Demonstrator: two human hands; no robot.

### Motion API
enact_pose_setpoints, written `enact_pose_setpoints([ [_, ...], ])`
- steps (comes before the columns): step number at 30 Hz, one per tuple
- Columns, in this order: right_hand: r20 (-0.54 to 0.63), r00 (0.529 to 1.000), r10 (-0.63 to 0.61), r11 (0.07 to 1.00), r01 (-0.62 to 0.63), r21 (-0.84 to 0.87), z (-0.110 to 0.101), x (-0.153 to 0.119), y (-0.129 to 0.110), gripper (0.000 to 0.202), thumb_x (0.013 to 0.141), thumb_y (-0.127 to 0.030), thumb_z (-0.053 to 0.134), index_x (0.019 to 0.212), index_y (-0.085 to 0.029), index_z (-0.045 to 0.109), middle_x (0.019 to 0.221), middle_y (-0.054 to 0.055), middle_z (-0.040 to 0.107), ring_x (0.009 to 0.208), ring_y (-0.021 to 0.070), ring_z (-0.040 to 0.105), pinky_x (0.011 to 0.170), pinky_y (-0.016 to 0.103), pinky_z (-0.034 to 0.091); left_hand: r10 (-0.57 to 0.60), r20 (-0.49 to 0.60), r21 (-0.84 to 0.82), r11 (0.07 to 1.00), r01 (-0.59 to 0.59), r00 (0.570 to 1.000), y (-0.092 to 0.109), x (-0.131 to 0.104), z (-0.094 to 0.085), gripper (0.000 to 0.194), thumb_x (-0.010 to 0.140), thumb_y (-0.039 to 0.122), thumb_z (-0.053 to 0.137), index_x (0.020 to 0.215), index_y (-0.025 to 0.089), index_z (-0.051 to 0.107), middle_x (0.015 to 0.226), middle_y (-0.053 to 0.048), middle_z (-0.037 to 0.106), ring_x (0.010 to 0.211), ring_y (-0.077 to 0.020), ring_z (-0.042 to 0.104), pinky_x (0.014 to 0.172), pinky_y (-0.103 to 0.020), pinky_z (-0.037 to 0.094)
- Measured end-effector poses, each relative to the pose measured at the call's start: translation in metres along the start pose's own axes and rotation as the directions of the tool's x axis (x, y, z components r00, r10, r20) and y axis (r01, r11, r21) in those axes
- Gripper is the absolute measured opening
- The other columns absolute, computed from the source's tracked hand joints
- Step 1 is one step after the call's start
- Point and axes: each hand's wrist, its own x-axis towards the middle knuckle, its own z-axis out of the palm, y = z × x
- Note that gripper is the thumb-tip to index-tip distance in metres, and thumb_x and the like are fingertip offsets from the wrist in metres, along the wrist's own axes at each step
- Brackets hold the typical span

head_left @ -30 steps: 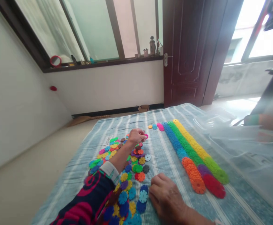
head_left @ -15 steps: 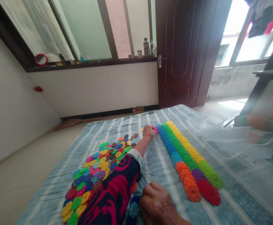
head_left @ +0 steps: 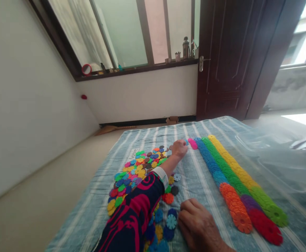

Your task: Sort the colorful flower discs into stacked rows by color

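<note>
My left hand [head_left: 179, 148], at the end of a dark blue and pink patterned sleeve, is closed near the far side of the bed. A bit of light blue disc [head_left: 186, 142] shows at its fingertips; whether it is gripped I cannot tell. Just right of it lie overlapping pink notched plastic discs [head_left: 193, 143], at the head of the blue disc row [head_left: 207, 157]. My right hand [head_left: 198, 225] rests on the sheet with curled fingers, beside a light blue disc [head_left: 171, 221] lying over dark blue ones. Its fingertips are hidden.
Green [head_left: 223, 164] and yellow [head_left: 231, 161] disc rows run beside the blue one, ending in orange [head_left: 242, 222], red [head_left: 268, 229] and lime discs [head_left: 276, 211]. A mixed heap of discs [head_left: 141, 171] lies left, partly under my sleeve. Clear plastic boxes [head_left: 286, 154] stand right.
My left hand has drawn back slightly left from the pink discs, which now show uncovered. The view has turned left, so everything sits further right. My right hand stays curled on the sheet.
</note>
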Motion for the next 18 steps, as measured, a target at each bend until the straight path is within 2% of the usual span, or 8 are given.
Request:
enact_pose_setpoints([
  [3,0.009,1.0,0.021,1.0,-0.021,0.017,-0.002,-0.002,-0.001,0.025,0.09,-0.012,0.041,0.067,-0.02,0.046,0.071,0.003,0.053,0.071,0.0163,0.048,0.064,0.029,0.034,-0.05,0.027,0.072,0.996,0.048,0.998,-0.037,-0.021,-0.031,0.031,0.09,0.036,0.055,0.114,0.016,0.058,0.117,-0.009,0.06,0.1,-0.0197,0.06,0.086,-0.041,0.052],
  [6,0.033,0.999,0.0,1.0,-0.001,0.025,-0.007,-0.001,-0.002,0.026,0.091,-0.013,0.041,0.067,-0.02,0.047,0.071,0.002,0.053,0.072,0.0161,0.048,0.063,0.028,0.034,-0.157,0.027,0.152,0.977,0.151,0.987,-0.087,-0.044,-0.074,0.033,0.09,0.035,0.056,0.116,0.016,0.057,0.118,-0.009,0.059,0.102,-0.0207,0.06,0.087,-0.042,0.052],
  [8,0.06,0.998,-0.021,1.0,0.02,0.017,-0.011,0.0,-0.003,0.025,0.092,-0.013,0.043,0.068,-0.02,0.048,0.071,0.002,0.054,0.072,0.0158,0.049,0.063,0.028,0.035,-0.26,0.019,0.199,0.947,0.251,0.965,-0.123,-0.058,-0.104,0.032,0.089,0.036,0.057,0.112,0.014,0.06,0.113,-0.007,0.061,0.1,-0.022,0.06,0.085,-0.042,0.052],
  [9,0.072,0.997,-0.03,0.999,0.03,0.011,-0.012,0.0,-0.003,0.025,0.092,-0.013,0.043,0.068,-0.02,0.048,0.071,0.002,0.054,0.071,0.0157,0.049,0.063,0.027,0.035,-0.31,0.013,0.216,0.929,0.301,0.951,-0.14,-0.064,-0.117,0.029,0.089,0.035,0.058,0.109,0.014,0.06,0.11,-0.007,0.062,0.098,-0.0196,0.061,0.084,-0.04,0.053],
  [11,0.08,0.996,-0.035,0.999,0.035,0.0,-0.014,0.001,-0.003,0.025,0.092,-0.013,0.044,0.068,-0.02,0.049,0.071,0.002,0.054,0.071,0.0157,0.049,0.063,0.027,0.036,-0.407,0.002,0.231,0.889,0.396,0.913,-0.169,-0.076,-0.136,0.019,0.086,0.031,0.062,0.094,0.014,0.064,0.093,-0.005,0.065,0.088,-0.0173,0.063,0.078,-0.035,0.052],
  [13,0.088,0.996,-0.031,0.999,0.032,-0.007,-0.014,0.0,-0.002,0.025,0.092,-0.013,0.045,0.069,-0.02,0.049,0.072,0.002,0.054,0.072,0.016,0.049,0.063,0.027,0.036,-0.475,0.012,0.215,0.86,0.462,0.88,-0.191,-0.085,-0.145,0.011,0.076,0.022,0.07,0.076,0.013,0.064,0.068,-0.001,0.062,0.075,-0.0171,0.064,0.069,-0.028,0.05],
  [15,0.1,0.995,-0.028,1.0,0.029,-0.011,-0.013,-0.001,-0.002,0.024,0.092,-0.014,0.045,0.069,-0.02,0.05,0.073,0.002,0.055,0.072,0.0162,0.049,0.063,0.028,0.037,-0.519,0.04,0.18,0.844,0.504,0.854,-0.204,-0.092,-0.145,0.01,0.072,0.018,0.072,0.071,0.013,0.064,0.053,0.002,0.055,0.062,-0.0161,0.062,0.06,-0.026,0.048],
  [18,0.111,0.994,-0.024,1.0,0.025,-0.011,-0.013,-0.002,-0.002,0.024,0.092,-0.013,0.045,0.07,-0.02,0.05,0.074,0.002,0.055,0.073,0.0165,0.05,0.064,0.028,0.038,-0.547,0.085,0.127,0.835,0.536,0.833,-0.212,-0.096,-0.137,0.011,0.077,0.022,0.069,0.078,0.012,0.064,0.054,0.003,0.055,0.053,-0.0121,0.057,0.053,-0.024,0.046],
])
